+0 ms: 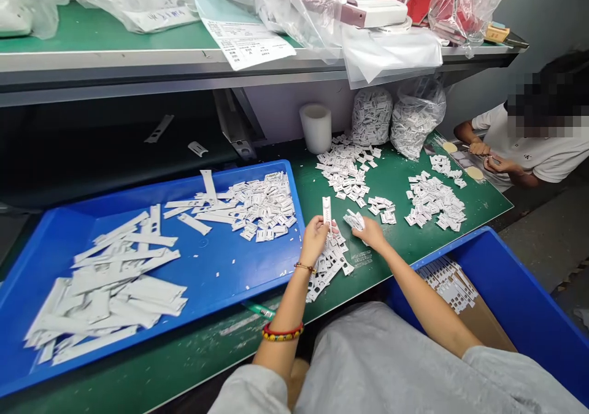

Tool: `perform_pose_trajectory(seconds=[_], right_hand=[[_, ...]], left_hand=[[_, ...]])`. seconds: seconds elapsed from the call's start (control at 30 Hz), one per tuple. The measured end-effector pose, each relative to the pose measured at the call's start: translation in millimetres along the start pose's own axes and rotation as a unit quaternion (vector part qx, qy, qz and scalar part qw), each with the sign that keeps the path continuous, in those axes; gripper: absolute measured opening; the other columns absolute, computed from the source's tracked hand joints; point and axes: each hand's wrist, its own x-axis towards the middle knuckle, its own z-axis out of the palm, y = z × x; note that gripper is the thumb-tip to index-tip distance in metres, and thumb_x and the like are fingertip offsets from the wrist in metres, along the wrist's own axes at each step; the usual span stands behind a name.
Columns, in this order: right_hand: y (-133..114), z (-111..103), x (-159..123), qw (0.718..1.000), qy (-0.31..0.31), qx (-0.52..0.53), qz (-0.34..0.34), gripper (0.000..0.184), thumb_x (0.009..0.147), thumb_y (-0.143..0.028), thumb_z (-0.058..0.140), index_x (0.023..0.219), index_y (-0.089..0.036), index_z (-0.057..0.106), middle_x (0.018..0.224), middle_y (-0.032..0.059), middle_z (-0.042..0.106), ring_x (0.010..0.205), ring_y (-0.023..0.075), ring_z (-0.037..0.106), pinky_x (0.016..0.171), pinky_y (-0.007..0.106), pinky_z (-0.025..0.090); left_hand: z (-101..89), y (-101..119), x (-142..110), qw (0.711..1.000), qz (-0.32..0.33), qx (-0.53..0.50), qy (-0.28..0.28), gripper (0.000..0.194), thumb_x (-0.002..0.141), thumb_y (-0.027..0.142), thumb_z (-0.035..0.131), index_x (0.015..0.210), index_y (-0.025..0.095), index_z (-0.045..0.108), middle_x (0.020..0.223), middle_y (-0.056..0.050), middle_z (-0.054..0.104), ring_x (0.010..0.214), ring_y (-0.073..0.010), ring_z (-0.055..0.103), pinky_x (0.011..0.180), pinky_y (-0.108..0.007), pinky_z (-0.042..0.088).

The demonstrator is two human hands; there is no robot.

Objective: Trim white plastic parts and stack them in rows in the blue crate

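My left hand pinches a narrow white label strip that stands upright above the green bench top. My right hand is closed on a small bunch of white tags just right of the strip. Under both hands lies a pile of emptied white strip frames. Left of my hands a large blue tray holds long white backing strips and a heap of small tags.
Loose tag piles lie on the bench. Two clear bags of tags and a white roll stand at the back. A blue bin with strip sheets sits at right. Another person works at the far right. A cluttered shelf overhangs.
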Motion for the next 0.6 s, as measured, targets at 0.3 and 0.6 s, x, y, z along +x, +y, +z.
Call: perform_pose_trajectory(seconds=[0.3,0.6], right_hand=[[-10.7,10.5,-32.2,0.850,0.170,0.499,0.002,0.054,0.062,-0.044,0.078,0.105,-0.019,0.057,0.102,0.0080,0.070,0.092,0.0228,0.068,0.084,0.034,0.053],[36.4,-2.4,-44.7,0.887,0.324,0.328,-0.007,0.031,0.075,-0.039,0.060,0.098,-0.019,0.056,0.100,0.0102,0.069,0.088,0.0218,0.066,0.083,0.036,0.052]], left_hand=[[68.6,9.8,-46.0,0.995,0.073,0.070,0.018,0.019,0.094,0.025,0.047,0.095,0.017,0.064,0.082,-0.006,0.067,0.074,-0.0198,0.069,0.072,-0.034,0.058],[78.3,9.4,-99.8,0.959,0.163,0.228,0.031,0.029,0.095,0.022,0.046,0.120,0.016,0.059,0.118,-0.015,0.065,0.108,-0.0269,0.062,0.093,-0.043,0.053]])
